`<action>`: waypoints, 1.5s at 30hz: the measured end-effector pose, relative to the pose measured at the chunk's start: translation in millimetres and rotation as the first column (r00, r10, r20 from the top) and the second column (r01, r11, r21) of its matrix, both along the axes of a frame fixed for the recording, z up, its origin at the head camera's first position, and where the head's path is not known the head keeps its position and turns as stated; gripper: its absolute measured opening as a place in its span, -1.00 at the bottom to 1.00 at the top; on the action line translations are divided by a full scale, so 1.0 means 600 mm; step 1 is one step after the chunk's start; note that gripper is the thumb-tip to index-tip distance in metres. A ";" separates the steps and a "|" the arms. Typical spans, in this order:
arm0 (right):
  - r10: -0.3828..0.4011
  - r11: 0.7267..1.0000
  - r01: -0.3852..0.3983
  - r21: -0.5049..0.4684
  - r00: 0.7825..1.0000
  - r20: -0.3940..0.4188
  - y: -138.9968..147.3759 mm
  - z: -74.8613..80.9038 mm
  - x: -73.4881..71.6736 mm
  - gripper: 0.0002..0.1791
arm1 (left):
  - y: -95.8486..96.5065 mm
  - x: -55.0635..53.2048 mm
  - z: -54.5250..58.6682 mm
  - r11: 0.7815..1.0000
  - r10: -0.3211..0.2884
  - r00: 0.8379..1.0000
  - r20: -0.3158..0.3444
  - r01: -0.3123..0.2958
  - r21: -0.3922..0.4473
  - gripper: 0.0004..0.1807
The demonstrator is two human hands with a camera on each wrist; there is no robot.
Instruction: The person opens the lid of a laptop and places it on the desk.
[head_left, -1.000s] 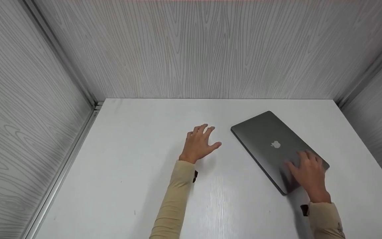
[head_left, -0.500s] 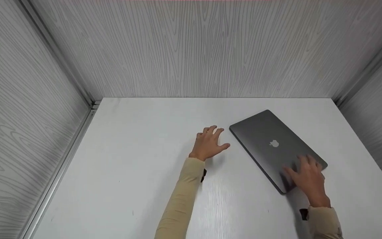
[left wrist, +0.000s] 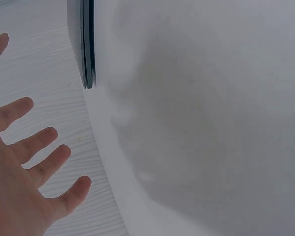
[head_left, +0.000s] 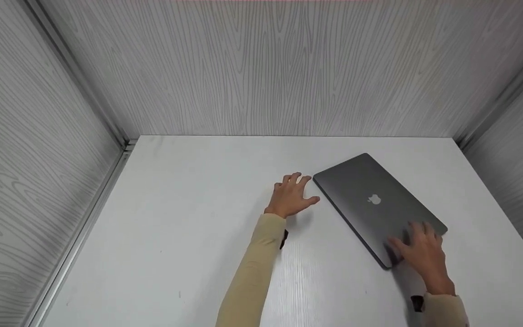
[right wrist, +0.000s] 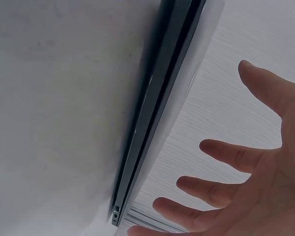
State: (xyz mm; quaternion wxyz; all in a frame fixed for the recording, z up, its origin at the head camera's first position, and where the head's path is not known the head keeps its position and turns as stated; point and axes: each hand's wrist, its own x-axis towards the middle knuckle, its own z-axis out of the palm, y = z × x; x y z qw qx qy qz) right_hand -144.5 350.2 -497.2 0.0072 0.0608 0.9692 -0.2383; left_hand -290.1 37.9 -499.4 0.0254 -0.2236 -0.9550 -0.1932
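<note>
By a flat, round-cornered, satin-grey laptop (head_left: 368, 209), left hand (head_left: 288, 197) and right hand (head_left: 422, 252) each show a wide grip.

We count one laptop (head_left: 366, 218), bearing one logo (head_left: 374, 199). Hands, two: left hand (head_left: 290, 198) just left of the laptop, right hand (head_left: 423, 251) over its near end. Sleeves, two: left sleeve (head_left: 250, 272) left of the laptop, right sleeve (head_left: 445, 312) on its near side. One table (head_left: 175, 200), under the laptop. Walls (head_left: 252, 68), we make three: one beyond the laptop, one either side.
</note>
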 end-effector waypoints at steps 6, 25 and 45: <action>0.015 1.000 -0.014 -0.016 0.999 0.045 -0.001 -0.007 0.009 -0.08 | 0.006 -0.002 -0.003 0.991 -0.031 0.999 -0.010 0.029 -0.133 -0.27; 0.063 0.998 -0.063 -0.014 0.998 0.023 -0.013 -0.010 0.006 -0.02 | 0.006 -0.019 -0.009 0.983 -0.054 0.999 -0.001 0.053 -0.179 -0.24; 0.102 0.995 -0.101 -0.016 0.994 0.043 0.005 -0.019 0.028 0.04 | 0.058 -0.035 -0.029 0.991 -0.065 0.995 0.070 0.072 -0.116 -0.26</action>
